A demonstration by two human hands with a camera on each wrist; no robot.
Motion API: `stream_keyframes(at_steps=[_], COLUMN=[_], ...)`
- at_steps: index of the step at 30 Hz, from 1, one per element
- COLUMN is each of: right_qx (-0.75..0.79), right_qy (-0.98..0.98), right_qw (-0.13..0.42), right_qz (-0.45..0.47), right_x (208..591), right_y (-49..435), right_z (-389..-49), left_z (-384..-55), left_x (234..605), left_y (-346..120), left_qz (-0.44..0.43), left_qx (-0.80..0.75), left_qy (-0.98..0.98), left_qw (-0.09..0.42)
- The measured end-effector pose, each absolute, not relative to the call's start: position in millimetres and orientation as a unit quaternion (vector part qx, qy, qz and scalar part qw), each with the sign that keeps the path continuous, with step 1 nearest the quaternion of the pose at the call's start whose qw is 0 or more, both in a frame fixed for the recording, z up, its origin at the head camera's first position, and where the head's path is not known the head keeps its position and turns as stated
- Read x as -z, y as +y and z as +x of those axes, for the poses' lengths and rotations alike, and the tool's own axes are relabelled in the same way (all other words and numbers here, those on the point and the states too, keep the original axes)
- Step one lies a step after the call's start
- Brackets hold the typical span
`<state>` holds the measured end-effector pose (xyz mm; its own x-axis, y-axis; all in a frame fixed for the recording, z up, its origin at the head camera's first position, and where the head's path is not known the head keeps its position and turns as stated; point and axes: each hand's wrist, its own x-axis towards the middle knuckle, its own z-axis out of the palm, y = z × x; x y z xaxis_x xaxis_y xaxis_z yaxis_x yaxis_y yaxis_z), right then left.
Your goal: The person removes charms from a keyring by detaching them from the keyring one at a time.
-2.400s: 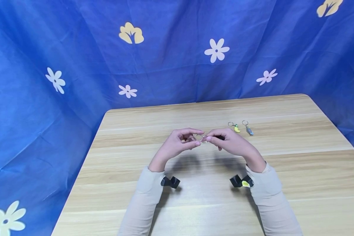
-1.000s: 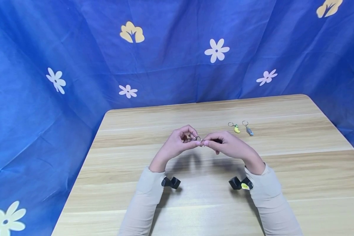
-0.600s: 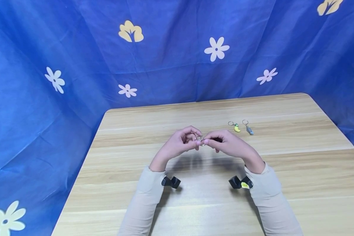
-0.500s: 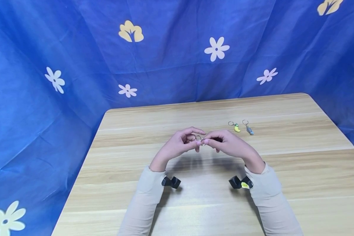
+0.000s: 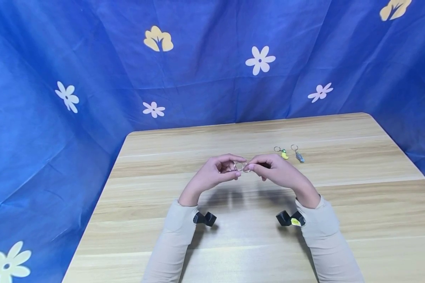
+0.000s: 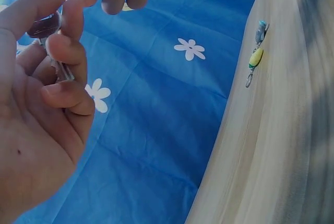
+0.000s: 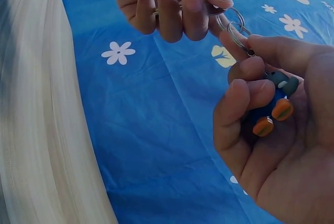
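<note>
Over the middle of the table, my left hand (image 5: 214,173) holds keys (image 6: 46,25) on a metal key ring (image 5: 239,166), the ring between thumb and forefinger. Its other fingers curl around the keys, hiding part of them. Facing it, my right hand (image 5: 279,171) pinches the split ring (image 7: 235,36) of a figure keychain (image 7: 282,109). The small figure has a blue body and orange feet, and lies in the curled fingers of that hand. Both rings overlap between the fingertips in the right wrist view; whether they are fully linked I cannot tell.
Beyond my right hand, a yellow banana-like keychain (image 5: 285,154) and a blue-grey keychain (image 5: 299,157) lie side by side on the wooden table (image 5: 340,165). A blue flowered curtain (image 5: 205,86) hangs behind the table.
My right fingertips came close against the left ones about a second ago and have now drawn slightly right, showing both rings between them. The left forefinger lifted and straightened. The keychains on the table stayed put.
</note>
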<state>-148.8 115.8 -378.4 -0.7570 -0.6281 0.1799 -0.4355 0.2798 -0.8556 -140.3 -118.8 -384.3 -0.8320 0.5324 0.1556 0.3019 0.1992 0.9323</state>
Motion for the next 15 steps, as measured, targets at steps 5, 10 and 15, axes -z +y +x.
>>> stream_keyframes(at_steps=[5,10,15], right_qx=[0.502,0.498,0.48], right_qy=[0.789,0.787,0.796], right_qw=[0.103,0.107,0.116], right_qz=[-0.34,-0.348,-0.351], right_x=[378.8,378.1,377.7], right_y=[115.5,114.8,114.1], right_z=[-148.9,-148.9,-147.8], left_z=[-139.9,-140.0,-139.9], left_x=[384.1,384.5,386.4], left_y=[-118.5,-118.4,-117.4], left_qz=[0.273,0.271,0.269], left_qx=[-0.576,-0.583,-0.591], left_qy=[0.766,0.762,0.756], left_qw=[0.083,0.078,0.082])
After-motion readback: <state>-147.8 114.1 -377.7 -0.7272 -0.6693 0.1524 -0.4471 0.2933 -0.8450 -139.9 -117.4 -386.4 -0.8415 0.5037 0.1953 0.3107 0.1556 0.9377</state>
